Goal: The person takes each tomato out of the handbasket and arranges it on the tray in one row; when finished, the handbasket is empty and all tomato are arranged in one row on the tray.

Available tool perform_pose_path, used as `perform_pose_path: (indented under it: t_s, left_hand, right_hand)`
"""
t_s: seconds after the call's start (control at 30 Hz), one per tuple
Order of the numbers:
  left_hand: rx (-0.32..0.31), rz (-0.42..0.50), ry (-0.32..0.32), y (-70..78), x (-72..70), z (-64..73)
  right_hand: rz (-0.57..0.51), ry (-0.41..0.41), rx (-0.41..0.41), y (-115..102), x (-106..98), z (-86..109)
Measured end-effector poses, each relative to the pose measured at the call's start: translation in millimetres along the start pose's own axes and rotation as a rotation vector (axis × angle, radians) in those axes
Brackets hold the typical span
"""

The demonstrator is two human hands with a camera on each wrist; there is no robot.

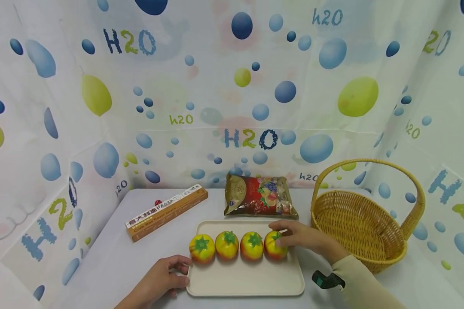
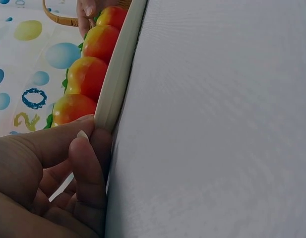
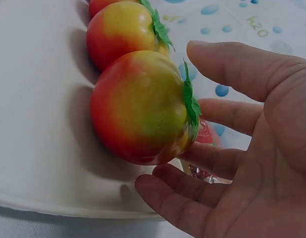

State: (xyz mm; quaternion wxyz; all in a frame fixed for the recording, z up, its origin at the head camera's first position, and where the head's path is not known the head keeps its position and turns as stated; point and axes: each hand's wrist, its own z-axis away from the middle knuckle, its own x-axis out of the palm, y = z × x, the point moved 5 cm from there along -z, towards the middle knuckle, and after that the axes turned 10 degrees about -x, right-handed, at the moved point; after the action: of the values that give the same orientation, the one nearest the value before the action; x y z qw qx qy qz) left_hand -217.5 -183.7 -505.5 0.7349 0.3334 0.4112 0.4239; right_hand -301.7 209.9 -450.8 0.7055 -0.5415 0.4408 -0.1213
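Note:
A cream tray (image 1: 247,279) holds a row of several yellow-red, tomato-like fruits with green leafy tops. My left hand (image 1: 162,277) holds the tray at its left edge, close to the leftmost fruit (image 1: 202,249). In the left wrist view, its fingertips (image 2: 84,148) meet the tray's rim (image 2: 118,74). At the other end of the row, my right hand (image 1: 303,238) reaches over the rightmost fruit (image 1: 274,245). The right wrist view shows the fingers loosely spread around that fruit's (image 3: 143,109) leafy side, the thumb lifted apart from it.
A long pasta box (image 1: 168,212) lies at the back left with a small red item (image 1: 158,202) behind it. Behind the tray lies a red and gold food bag (image 1: 259,196). A wicker basket (image 1: 355,227) with a tall handle stands to the right, near my right forearm.

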Motion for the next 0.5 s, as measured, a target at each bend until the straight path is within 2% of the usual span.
perform_pose_path:
  t_s: [0.3, 0.5]
  left_hand:
    - [0.022, 0.006, 0.009, 3.5, 0.1, 0.9]
    - [0.027, -0.013, 0.016, 6.4, 0.9, 0.0]
  right_hand:
    - [-0.025, 0.038, -0.001, -6.3, -8.2, 2.6]
    - [0.003, 0.143, 0.071, -8.7, -14.3, 8.2]
